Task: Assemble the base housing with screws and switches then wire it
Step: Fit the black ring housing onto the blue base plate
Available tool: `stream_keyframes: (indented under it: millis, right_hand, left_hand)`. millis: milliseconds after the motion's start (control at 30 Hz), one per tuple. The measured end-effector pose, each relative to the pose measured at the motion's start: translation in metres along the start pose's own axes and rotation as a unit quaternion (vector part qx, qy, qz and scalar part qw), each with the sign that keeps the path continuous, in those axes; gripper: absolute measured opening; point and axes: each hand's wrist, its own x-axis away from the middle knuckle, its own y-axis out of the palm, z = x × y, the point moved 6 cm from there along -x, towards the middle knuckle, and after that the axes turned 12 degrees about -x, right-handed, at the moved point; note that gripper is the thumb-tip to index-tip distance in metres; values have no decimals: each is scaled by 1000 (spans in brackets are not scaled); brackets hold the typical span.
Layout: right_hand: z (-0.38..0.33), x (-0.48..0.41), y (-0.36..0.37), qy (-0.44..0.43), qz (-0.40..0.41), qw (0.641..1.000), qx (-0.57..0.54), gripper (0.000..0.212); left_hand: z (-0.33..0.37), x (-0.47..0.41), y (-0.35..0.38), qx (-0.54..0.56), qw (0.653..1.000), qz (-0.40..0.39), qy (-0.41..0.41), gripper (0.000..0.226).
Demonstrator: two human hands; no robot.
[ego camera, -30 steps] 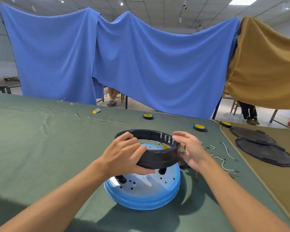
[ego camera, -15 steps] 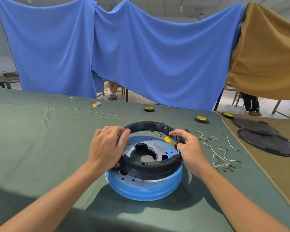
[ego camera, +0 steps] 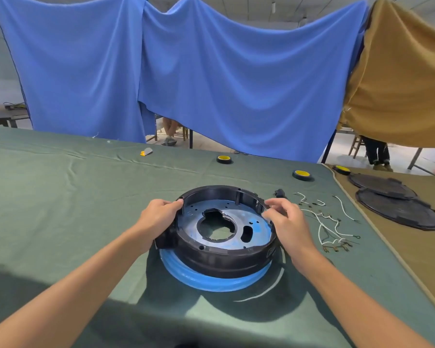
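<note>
Base housing [ego camera: 224, 257], a black ring, is seated on the blue-rimmed plate [ego camera: 211, 281] on the green counter [ego camera: 60, 209]. Its left wall is gripped by the left hand [ego camera: 158, 217]; its right rim is pinched by the right hand [ego camera: 284, 222]. White wires [ego camera: 329, 227] lie just beyond, to the right.

Ring [ego camera: 224, 259] between the hands: black. Dish [ego camera: 211, 281] beneath it: blue rim, silvery-blue plate showing inside the ring. Cloth [ego camera: 60, 209] under both hands: plain dark green. Wires [ego camera: 329, 227] right of the right hand: white. Tape rolls [ego camera: 301, 174] beyond the hands: black, yellow centres. Drapes [ego camera: 211, 84] behind: blue; one mustard-brown.
</note>
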Motion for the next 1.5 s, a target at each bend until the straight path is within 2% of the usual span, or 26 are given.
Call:
stream_keyframes:
  millis: [67, 167, 233, 333, 567, 1033, 1367, 1500]
  right_hand:
    - [1, -2, 2, 23, 27, 999, -38, 16]
    - [7, 4, 17, 65, 32, 995, -66, 23]
    - [7, 7, 27, 62, 49, 995, -57, 24]
    - [4, 10, 38, 60, 69, 995, -42, 24]
    - [-1, 9, 58, 54, 95, 992, -60, 16]
    - [-17, -20, 167, 65, 36, 993, -92, 15]
    - [1, -69, 181, 68, 27, 995, -64, 9]
    - [13, -88, 177, 60, 47, 994, -74, 13]
  left_hand:
    - [-2, 0, 0, 2, 1000, -2, -4, 51]
    - [-4, -1, 1, 9, 1000, 5, -1, 45]
    - [-7, -3, -3, 15, 1000, 22, -7, 38]
    - [-12, -6, -11, 35, 999, 22, -22, 50]
    - [-19, -23, -28, 59, 998, 16, -30, 46]
    - [-33, -96, -112, 56, 996, 43, -49, 35]
    - [-38, -146, -96, 91, 993, 50, -52, 35]
    - [-32, -162, -86, 92, 994, 44, -51, 33]
